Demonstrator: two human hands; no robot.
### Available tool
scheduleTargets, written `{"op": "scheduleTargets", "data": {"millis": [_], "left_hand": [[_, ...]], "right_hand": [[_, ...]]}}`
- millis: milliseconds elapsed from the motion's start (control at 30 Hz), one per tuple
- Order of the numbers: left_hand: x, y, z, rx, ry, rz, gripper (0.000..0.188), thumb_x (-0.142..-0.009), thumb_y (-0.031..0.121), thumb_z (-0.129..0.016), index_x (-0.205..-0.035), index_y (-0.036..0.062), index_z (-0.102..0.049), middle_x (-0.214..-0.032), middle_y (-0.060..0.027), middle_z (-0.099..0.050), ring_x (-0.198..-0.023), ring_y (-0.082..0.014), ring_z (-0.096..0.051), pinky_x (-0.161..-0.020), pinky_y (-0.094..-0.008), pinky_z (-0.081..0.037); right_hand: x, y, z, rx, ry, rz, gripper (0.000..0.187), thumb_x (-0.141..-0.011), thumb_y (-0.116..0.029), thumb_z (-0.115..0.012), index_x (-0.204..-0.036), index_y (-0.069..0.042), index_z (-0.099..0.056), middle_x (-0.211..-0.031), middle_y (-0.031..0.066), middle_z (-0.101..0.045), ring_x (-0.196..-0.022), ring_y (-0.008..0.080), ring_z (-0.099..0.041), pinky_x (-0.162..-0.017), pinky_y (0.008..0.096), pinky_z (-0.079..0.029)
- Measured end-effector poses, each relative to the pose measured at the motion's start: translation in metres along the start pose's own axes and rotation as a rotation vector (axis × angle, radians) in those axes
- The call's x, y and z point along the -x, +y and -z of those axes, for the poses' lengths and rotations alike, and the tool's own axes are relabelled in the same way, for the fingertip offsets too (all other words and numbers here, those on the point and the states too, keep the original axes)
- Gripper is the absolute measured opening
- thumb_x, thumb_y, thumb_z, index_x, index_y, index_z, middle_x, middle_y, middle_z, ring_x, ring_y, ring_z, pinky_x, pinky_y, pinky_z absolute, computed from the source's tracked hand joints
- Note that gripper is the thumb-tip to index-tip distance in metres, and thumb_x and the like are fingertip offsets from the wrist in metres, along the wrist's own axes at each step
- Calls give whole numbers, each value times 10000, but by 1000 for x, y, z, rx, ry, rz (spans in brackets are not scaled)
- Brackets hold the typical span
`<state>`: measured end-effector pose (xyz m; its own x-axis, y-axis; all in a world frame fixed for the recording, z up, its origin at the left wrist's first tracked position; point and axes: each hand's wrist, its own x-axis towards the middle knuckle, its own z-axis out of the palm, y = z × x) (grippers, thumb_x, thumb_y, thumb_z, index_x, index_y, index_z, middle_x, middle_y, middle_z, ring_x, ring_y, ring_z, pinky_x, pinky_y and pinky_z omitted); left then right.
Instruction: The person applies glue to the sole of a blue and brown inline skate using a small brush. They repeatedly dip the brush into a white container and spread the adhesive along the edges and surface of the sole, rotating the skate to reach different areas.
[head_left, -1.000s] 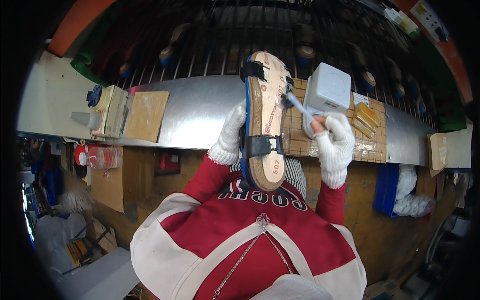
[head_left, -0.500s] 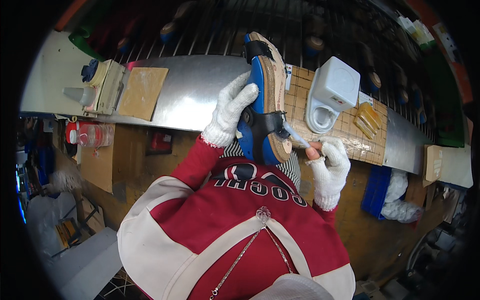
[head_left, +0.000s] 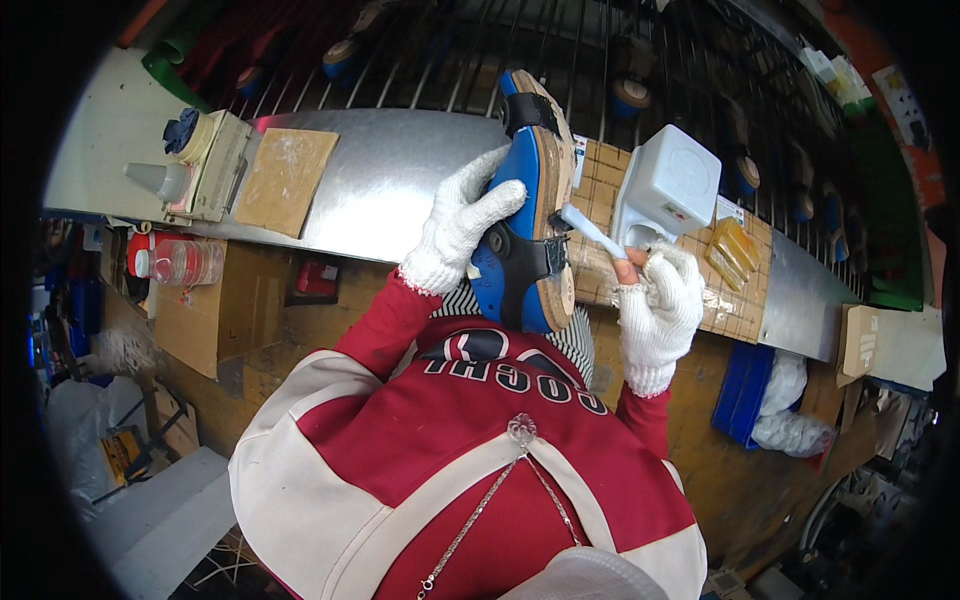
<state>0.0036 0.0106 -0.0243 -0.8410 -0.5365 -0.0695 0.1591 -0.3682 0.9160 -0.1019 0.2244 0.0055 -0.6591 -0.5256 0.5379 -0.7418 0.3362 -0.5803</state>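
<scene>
A sandal (head_left: 540, 178) with a blue last inside, black straps and a cork-coloured sole edge is held on its side above my lap. My left hand (head_left: 462, 222), in a white knit glove, grips it around the blue side, thumb toward the sole. My right hand (head_left: 655, 305), gloved with bare fingertips, pinches a small brush (head_left: 592, 230) with a pale handle. The brush's dark tip touches or nearly touches the sole's edge beside the lower strap. Behind the brush stands a white plastic dispenser (head_left: 672, 180) with a round cup at its front, partly hidden by my right hand.
A metal bench (head_left: 375, 180) carries a tan board (head_left: 287, 180), a gridded mat (head_left: 745, 305) and a yellowish block (head_left: 733, 253). Beyond it, a rack of rods (head_left: 440, 60) holds more lasted sandals. At left lie a grey cone (head_left: 158, 181) and, lower, a clear bottle (head_left: 190, 262).
My right hand has raised the brush from near the sandal's heel end up along the sole edge, past the lower strap. The sandal is turned slightly in my left hand.
</scene>
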Motion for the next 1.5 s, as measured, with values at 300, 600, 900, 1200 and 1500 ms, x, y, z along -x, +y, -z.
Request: {"op": "scheduleTargets", "data": {"millis": [300, 600, 900, 1200, 1500], "left_hand": [[-6, 3, 3, 49, 2, 29, 723, -906, 349, -747, -1425, -75, -475, -1324, -181, -604, -1204, -210, -591, -1050, -338, -468], [-18, -1, 5, 85, 46, 73, 638, -940, 348, -706, -1399, -49, -506, -1289, -150, -627, -1157, -195, -623, -1001, -322, -511], [-16, 2, 1, 71, 26, 35, 691, -898, 354, -761, -1393, -62, -520, -1296, -181, -625, -1177, -224, -613, -1026, -337, -496], [-23, 7, 6, 185, -84, 207, 603, -979, 410, -643, -1397, -7, -520, -1273, -161, -642, -1108, -192, -657, -946, -341, -567], [-26, 12, -2, 358, -151, 531, 688, -974, 571, -569, -1439, 68, -500, -1341, -191, -599, -1142, -247, -660, -918, -376, -596]], "right_hand": [[8, 20, 6, -269, -236, -165, 175, -784, -144, -818, -906, -32, -760, -895, 88, -643, -857, 229, -593, -755, 344, -456], [19, 15, 18, -362, -230, -298, 182, -805, -138, -808, -918, -6, -752, -880, 87, -631, -811, 199, -599, -697, 317, -455], [6, 8, 14, 32, -54, 56, 180, -756, -133, -840, -906, -62, -772, -905, 79, -657, -889, 239, -585, -824, 357, -435], [2, 23, 9, -234, -195, -16, 207, -734, -126, -854, -909, -49, -774, -931, 89, -664, -929, 254, -590, -799, 357, -470], [-21, 17, 0, -378, -204, 51, 232, -711, -90, -859, -920, -32, -776, -932, 93, -668, -921, 240, -607, -763, 334, -492]]}}
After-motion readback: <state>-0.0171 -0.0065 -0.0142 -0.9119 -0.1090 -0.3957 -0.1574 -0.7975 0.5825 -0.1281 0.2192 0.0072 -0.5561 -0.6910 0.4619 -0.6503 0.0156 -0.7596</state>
